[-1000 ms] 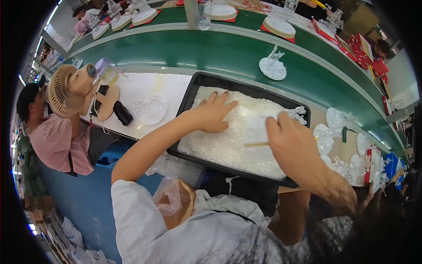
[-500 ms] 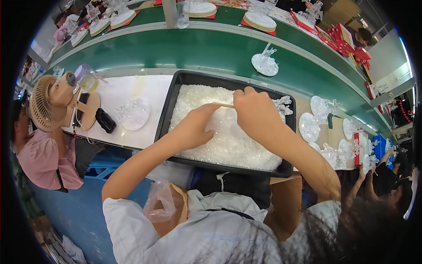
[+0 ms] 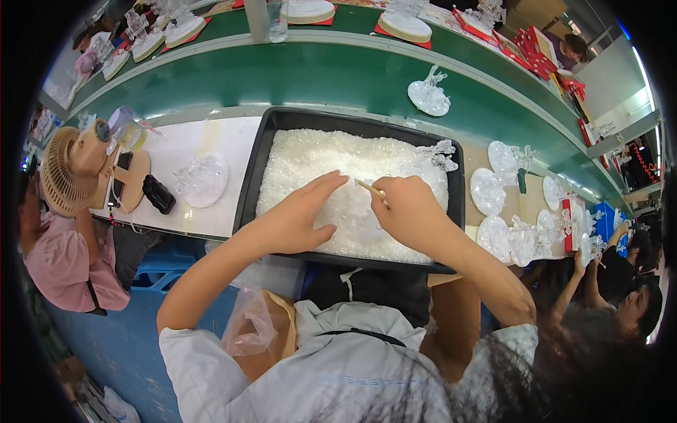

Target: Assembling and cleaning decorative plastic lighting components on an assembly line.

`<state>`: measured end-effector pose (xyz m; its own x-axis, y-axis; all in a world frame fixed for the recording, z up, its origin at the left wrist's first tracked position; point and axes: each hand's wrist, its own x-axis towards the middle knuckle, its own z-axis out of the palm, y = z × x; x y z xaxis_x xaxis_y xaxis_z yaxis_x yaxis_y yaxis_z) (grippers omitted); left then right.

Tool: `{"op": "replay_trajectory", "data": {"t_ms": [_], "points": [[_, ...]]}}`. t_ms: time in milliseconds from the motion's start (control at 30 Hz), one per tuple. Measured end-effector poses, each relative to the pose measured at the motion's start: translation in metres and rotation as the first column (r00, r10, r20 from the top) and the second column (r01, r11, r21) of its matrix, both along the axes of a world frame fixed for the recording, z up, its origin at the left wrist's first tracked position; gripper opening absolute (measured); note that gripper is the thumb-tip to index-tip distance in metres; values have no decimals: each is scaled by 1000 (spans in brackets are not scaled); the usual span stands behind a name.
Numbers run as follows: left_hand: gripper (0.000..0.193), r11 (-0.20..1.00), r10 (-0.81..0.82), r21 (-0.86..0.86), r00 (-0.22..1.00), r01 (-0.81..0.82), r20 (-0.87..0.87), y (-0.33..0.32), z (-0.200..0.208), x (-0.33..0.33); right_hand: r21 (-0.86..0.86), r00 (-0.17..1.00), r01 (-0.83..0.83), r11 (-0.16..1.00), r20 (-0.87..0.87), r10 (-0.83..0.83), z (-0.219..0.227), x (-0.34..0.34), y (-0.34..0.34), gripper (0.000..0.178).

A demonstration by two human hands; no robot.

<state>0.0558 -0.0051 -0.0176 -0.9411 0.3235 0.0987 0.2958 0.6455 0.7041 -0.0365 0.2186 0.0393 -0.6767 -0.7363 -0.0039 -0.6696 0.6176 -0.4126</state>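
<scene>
Granules [image 3: 324, 150], white and glittering, fill the black tray [image 3: 250, 176]; above its middle the right hand [image 3: 412, 215] pinches a thin stick [image 3: 369, 188], while the left hand [image 3: 296, 217], fingers and thumb parted, appears to grasp nothing. Half a second ago the stick's tip overlapped the left fingertips; the right hand has since drawn toward the tray's near edge, leaving tip and fingertips apart.

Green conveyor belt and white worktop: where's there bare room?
The green conveyor belt is bare left of the clear figurine. A narrower white worktop strip lies open between the left-hand glittery disc and black tray. Right of the tray, glittery discs crowd.
</scene>
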Motion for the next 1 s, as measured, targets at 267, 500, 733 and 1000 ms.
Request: {"op": "replay_trajectory", "data": {"t_ms": [267,500,733,1000], "points": [[73,897,214,-429,955,-108,206,-2,9,22,23,904,-403,915,-143,402,28,-25,40,47],[57,974,132,155,970,-166,206,21,16,31,-79,786,-549,832,-387,482,-11,3,16,37],[55,905,292,-379,929,-191,228,7,16,30,-4,884,-424,906,-220,413,-10,18,14,35],[55,921,382,-70,924,-382,-21,-2,24,41,-149,979,-202,968,5,205,-15,29,-38,22]]}}
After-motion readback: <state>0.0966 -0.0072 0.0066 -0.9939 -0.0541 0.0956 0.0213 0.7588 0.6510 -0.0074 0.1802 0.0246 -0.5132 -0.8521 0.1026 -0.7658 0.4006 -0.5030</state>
